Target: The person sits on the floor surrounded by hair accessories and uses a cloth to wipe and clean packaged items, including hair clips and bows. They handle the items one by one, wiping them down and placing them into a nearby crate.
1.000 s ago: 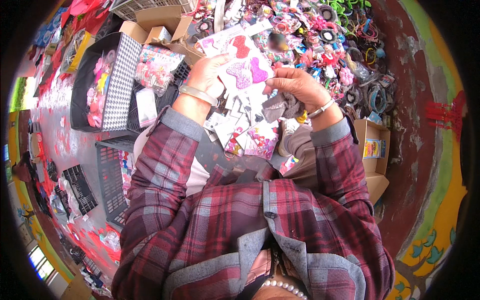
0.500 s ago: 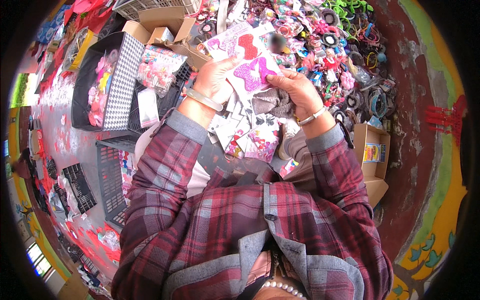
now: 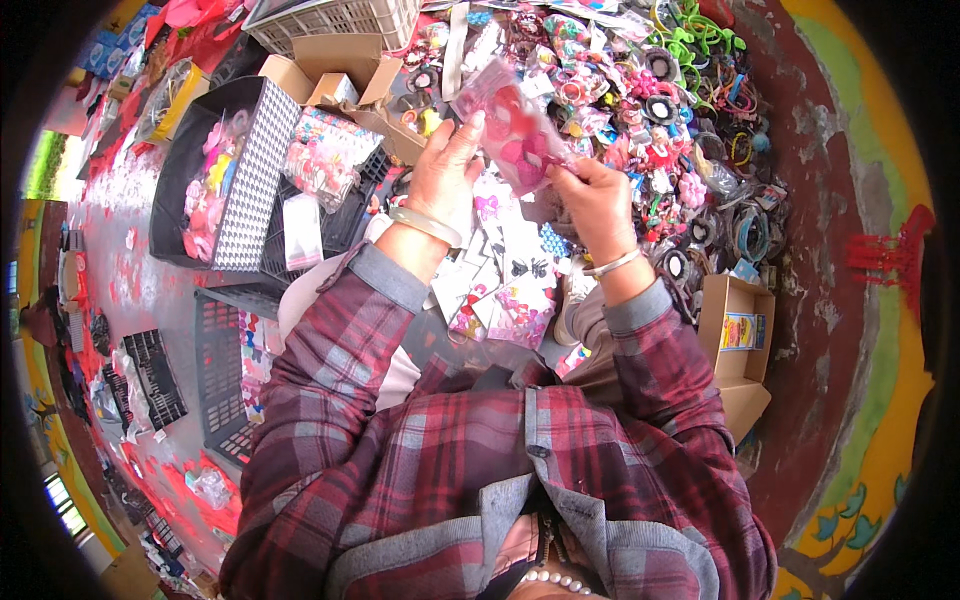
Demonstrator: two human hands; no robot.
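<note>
A clear plastic packet (image 3: pixel 503 113) with red and magenta glittery bow shapes is raised between my hands, slightly blurred. My left hand (image 3: pixel 443 178) has its fingertips against the packet's left edge, pinched there. At its lower right corner, my right hand (image 3: pixel 597 203) grips the packet between thumb and bent fingers. Below them, near my lap, lie white cards (image 3: pixel 462 280) in a loose pile and a card with small coloured bows (image 3: pixel 519 312).
Heaps of hair ties and headbands (image 3: pixel 660 130) spread ahead and to the right. On the left stand a houndstooth bin (image 3: pixel 243 175), an open cardboard box (image 3: pixel 340 55) and a dark plastic crate (image 3: pixel 222 365). Another open carton (image 3: pixel 745 350) sits to the right.
The packet has tilted, and its bow shapes now look blurred behind shiny plastic. My right hand has moved down and its fingers have curled; my left hand has shifted slightly.
</note>
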